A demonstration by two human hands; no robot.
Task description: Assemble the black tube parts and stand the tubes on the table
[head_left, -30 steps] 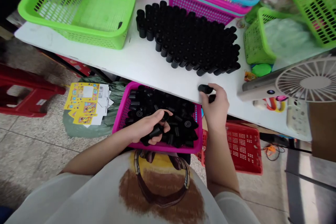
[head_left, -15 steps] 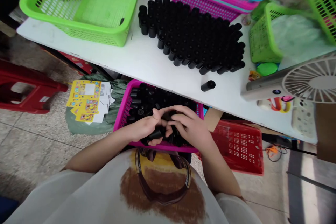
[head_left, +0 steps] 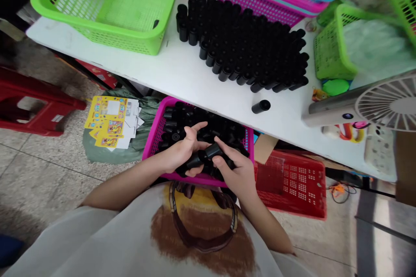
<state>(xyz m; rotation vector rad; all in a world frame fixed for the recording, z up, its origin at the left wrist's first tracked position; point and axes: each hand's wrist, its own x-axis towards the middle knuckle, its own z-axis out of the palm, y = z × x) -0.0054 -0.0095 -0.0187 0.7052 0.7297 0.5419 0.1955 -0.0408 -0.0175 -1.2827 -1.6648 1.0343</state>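
Note:
Over a magenta basket full of loose black plastic pieces, my two hands are close together. My left hand has its lower fingers curled round a short black plastic tube, while its index finger points outward. Between the thumb and fingers of my right hand is another black tube. The two tubes meet end to end, or nearly so; I cannot tell whether they are joined. A single black tube lies on its side on the white table above the basket.
Many black tubes stand packed upright on the table. A green basket is at left, stacked pink and blue baskets behind. A handheld fan stands at right. Below are a red crate and a red stool.
My right hand has drawn back and turned, bringing a black tube into sight against the one in my left hand. My left index finger has stretched out. The view has shifted slightly.

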